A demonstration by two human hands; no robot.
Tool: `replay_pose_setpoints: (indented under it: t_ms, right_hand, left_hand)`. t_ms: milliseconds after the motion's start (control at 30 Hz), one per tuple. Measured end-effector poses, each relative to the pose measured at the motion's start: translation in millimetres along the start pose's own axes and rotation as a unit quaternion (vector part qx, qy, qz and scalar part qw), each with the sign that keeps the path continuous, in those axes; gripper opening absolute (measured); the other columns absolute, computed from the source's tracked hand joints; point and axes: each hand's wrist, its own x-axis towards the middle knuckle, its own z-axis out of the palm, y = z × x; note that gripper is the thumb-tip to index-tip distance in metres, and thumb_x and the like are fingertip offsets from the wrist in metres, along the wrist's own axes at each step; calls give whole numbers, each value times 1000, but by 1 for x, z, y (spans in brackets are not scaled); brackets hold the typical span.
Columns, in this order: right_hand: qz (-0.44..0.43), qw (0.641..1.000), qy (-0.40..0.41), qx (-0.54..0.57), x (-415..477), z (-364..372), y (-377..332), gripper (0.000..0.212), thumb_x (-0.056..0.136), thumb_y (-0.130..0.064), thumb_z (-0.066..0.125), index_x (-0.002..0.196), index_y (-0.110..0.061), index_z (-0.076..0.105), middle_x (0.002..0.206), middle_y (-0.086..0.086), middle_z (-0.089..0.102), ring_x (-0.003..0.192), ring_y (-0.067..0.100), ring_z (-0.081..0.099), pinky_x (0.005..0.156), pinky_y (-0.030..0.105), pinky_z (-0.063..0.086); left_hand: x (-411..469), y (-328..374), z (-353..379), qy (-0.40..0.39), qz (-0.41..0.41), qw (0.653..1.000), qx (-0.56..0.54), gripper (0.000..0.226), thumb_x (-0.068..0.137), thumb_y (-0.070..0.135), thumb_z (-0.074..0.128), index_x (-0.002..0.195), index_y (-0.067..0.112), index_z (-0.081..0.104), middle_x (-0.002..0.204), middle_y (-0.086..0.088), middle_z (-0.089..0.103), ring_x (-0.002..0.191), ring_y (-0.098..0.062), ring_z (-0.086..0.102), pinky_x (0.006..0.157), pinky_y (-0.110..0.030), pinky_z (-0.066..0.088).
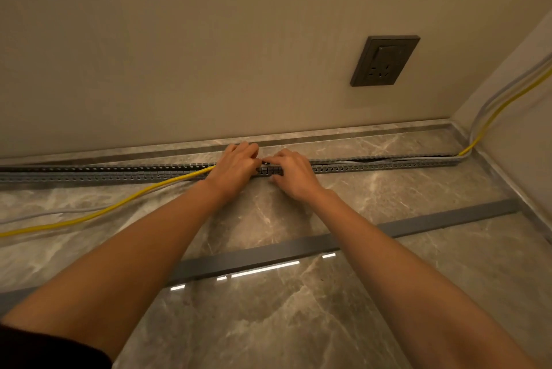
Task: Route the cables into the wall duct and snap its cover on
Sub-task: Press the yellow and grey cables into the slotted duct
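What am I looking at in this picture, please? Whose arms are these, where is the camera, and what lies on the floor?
The camera sits on a person's head and looks down, so the bare arms are that person's own. The left hand and right hand press cables into a long grey slotted plastic duct lying on the marble floor along the beige wall. The thin yellow cable already lies inside the duct on the right; on the left it still trails loose. The flat grey cover strip waits nearer the person. A dark socket is on the wall.
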Motion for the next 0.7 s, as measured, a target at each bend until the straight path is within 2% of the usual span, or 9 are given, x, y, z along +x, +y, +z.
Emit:
replay_pose_setpoints:
  t_ms: [100, 200, 267, 333, 433, 567, 700]
  right_hand:
    - [16, 998, 49, 32, 2, 5, -6, 36, 88, -8, 56, 123, -16, 60, 122, 13, 60, 116, 31, 51, 104, 41, 37]
    - [40, 997, 59, 30, 6, 4, -10, 30, 89, -8, 55, 117, -14, 65, 116, 16, 61, 110, 33, 53, 98, 43, 42]
    - [40, 998, 57, 5, 9, 5, -16, 27, 90, -9, 54, 114, -11, 66, 116, 17, 60, 110, 34, 52, 97, 41, 41]
    - [32, 997, 58, -36, 11, 5, -26, 26, 88, -6, 53, 110, -5, 67, 117, 18, 59, 111, 35, 52, 95, 40, 40]
    - [12, 996, 66, -60, 11, 6, -35, 29, 86, 4, 47, 109, 1, 64, 118, 19, 58, 111, 35, 52, 94, 39, 40]
    - [-47, 997, 53, -30, 4, 15, -44, 31, 87, 0, 50, 115, -4, 60, 118, 14, 57, 113, 30, 49, 98, 36, 37]
    - [-42, 998, 47, -33, 7, 15, -49, 26, 91, -13, 51, 112, -4, 64, 113, 15, 60, 107, 31, 53, 92, 38, 40]
  left_hand:
    - [-16, -8, 0, 32, 21, 997, 65, 30, 59, 7, 75, 89, 7, 74, 75, -10, 65, 66, -26, 65, 67, -29, 39]
    - [-39, -22, -1, 42, -12, 995, 95, 46, 47, 5, 89, 87, 9, 67, 75, -8, 67, 61, -22, 65, 57, -27, 47]
    - [-51, -32, -5, 25, -41, 994, 96, 56, 39, 3, 91, 83, 10, 57, 68, -8, 64, 55, -24, 62, 49, -25, 46]
    - [-58, -41, -8, 23, -60, 994, 87, 48, 37, 2, 93, 70, 8, 58, 56, -10, 61, 44, -28, 59, 39, -24, 43]
    - [-66, -48, -7, 37, -95, 995, 12, 31, 49, 6, 92, 55, 3, 62, 48, -14, 60, 38, -30, 58, 31, -24, 42]
    - [-68, -48, -5, 64, -125, 989, -52, 22, 67, 11, 83, 66, -4, 66, 66, -22, 63, 55, -36, 61, 44, -36, 49]
    - [-65, -51, -5, 88, -165, 978, -93, 23, 80, 14, 71, 75, -8, 65, 75, -28, 65, 70, -43, 64, 58, -45, 51]
